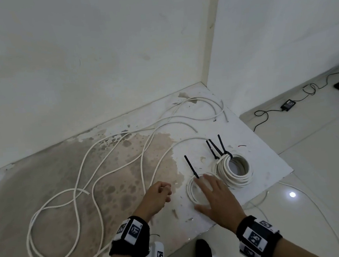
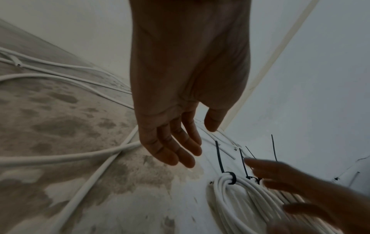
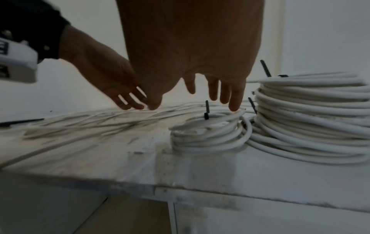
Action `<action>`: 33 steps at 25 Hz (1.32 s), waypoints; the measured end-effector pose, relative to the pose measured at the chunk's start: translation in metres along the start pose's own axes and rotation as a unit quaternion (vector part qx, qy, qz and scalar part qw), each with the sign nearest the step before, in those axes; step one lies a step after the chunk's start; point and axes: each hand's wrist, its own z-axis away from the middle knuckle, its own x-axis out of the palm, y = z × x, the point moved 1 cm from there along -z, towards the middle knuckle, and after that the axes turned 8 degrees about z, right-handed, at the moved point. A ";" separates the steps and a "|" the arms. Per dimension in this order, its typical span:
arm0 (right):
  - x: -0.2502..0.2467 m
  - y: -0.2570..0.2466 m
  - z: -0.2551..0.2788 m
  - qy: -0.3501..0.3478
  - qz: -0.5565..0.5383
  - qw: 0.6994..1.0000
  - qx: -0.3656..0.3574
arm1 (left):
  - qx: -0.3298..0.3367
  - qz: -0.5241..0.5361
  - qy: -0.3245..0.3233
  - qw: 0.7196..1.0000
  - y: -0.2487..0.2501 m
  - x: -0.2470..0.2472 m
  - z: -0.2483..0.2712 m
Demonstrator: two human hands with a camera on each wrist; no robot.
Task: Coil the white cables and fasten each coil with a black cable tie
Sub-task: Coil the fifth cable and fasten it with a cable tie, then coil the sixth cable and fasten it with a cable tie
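White loose cables (image 1: pixel 83 190) sprawl uncoiled at left, still to do. Left hand (image 1: pixel 157 195) hangs loosely curled, holding nothing. Right hand (image 1: pixel 216 196), fingers spread, hovers over small coil (image 1: pixel 191 190) with black cable tie (image 1: pixel 191 166); tied stack (image 1: pixel 235 168) beside it is done.

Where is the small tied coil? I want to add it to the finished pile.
In the head view the small tied coil lies on the white board's near right part, under the right hand, just left of the stack of coils.
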 end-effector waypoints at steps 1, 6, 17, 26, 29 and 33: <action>0.006 -0.001 -0.002 -0.018 0.029 0.999 -0.036 | 0.002 -0.003 0.000 1.000 0.001 -0.001 -0.005; 0.014 0.020 -0.007 -0.050 0.068 0.994 -0.072 | 0.069 -0.119 0.044 0.990 0.007 -0.009 -0.057; 0.032 0.027 -0.001 -0.021 0.074 0.991 -0.113 | 0.060 -0.377 0.148 0.912 0.007 0.001 -0.123; -0.027 -0.008 -0.042 -0.025 -0.133 0.987 -0.084 | 0.111 0.208 0.074 0.969 0.083 -0.055 -0.056; -0.076 -0.059 -0.082 -0.078 -0.335 0.938 -0.049 | 0.150 0.330 0.044 0.931 0.115 -0.076 -0.021; -0.134 -0.140 -0.120 -0.147 -0.517 0.837 -0.101 | 0.192 0.410 0.041 0.891 0.149 -0.102 0.028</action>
